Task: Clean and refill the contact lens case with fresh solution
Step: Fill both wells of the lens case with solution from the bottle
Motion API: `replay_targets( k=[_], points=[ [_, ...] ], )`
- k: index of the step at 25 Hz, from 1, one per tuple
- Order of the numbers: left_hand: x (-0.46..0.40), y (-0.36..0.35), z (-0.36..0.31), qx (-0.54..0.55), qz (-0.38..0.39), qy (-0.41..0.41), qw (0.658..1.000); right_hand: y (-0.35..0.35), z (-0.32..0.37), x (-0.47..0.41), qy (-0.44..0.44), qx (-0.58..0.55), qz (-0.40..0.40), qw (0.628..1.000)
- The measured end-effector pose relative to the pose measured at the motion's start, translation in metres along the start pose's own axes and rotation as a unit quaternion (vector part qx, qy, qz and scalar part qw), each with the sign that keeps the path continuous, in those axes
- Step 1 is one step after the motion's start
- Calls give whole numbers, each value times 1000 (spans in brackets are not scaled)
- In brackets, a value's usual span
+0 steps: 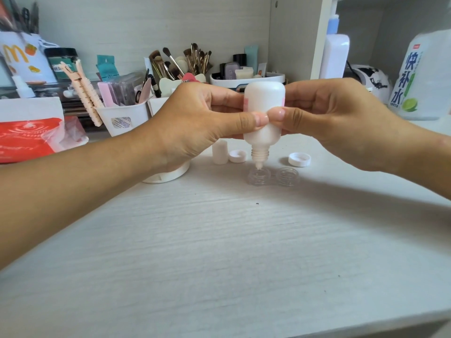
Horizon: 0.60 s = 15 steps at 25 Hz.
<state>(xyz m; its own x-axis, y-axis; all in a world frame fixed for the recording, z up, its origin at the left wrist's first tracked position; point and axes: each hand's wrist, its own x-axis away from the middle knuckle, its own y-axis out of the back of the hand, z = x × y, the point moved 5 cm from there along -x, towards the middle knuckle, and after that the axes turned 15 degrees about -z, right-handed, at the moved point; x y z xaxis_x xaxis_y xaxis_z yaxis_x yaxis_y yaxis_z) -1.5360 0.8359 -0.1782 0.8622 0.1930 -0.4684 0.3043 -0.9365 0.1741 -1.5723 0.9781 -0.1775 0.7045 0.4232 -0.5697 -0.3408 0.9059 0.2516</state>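
Observation:
A white solution bottle (264,98) is held upside down between both hands, its nozzle just above the left well of the clear contact lens case (272,176) on the white table (219,240). My left hand (205,118) grips the bottle from the left, thumb pressed on its front. My right hand (334,118) grips it from the right, thumb tip meeting the left thumb. Both wells are uncovered. Two white case lids lie behind: one (237,156) left of the bottle, one (299,159) to the right. A white bottle cap (220,152) stands beside the left lid.
A round white dish (168,175) sits partly under my left wrist. Cups of makeup brushes (185,62), a white organiser (246,80), a red packet (26,137) and a large drink jug (424,74) line the back of the table.

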Motion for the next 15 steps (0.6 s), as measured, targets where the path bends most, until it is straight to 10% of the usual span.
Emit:
replay_targets(
  k=[15],
  points=[
    [4, -2, -4, -27, -4, -44, 999, -3, 1, 1, 27, 38, -37, 998]
  ],
)
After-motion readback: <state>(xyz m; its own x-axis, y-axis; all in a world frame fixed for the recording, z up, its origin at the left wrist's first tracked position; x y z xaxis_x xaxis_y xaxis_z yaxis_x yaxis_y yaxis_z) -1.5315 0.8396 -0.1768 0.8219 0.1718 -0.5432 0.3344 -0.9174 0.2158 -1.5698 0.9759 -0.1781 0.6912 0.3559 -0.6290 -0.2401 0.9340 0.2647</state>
